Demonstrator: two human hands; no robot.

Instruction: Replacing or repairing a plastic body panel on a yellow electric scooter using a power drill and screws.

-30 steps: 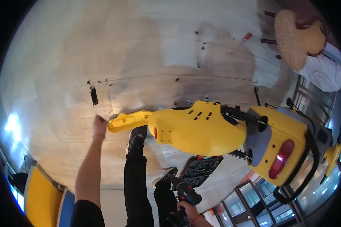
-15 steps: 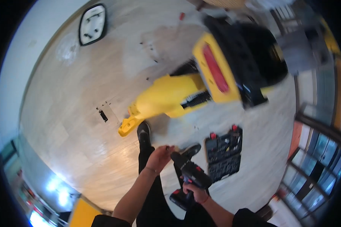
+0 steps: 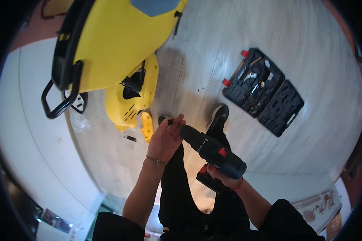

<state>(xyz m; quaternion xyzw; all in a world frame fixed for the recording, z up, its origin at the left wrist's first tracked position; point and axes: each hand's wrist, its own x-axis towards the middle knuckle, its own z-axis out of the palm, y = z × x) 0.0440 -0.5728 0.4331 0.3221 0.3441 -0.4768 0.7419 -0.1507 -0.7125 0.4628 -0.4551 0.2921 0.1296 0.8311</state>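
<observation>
One black drill [image 3: 213, 150], plank floor [image 3: 207, 36], white wall [image 3: 34, 116]

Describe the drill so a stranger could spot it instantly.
Start from the black trousers at lower centre. Over them, the right hand grips the drill, black with red accents. Unlike the black tool case lying open, it is handheld.

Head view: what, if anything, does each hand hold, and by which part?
The right hand holds the black drill by its handle. Whether the left hand holds anything cannot be told.
</observation>
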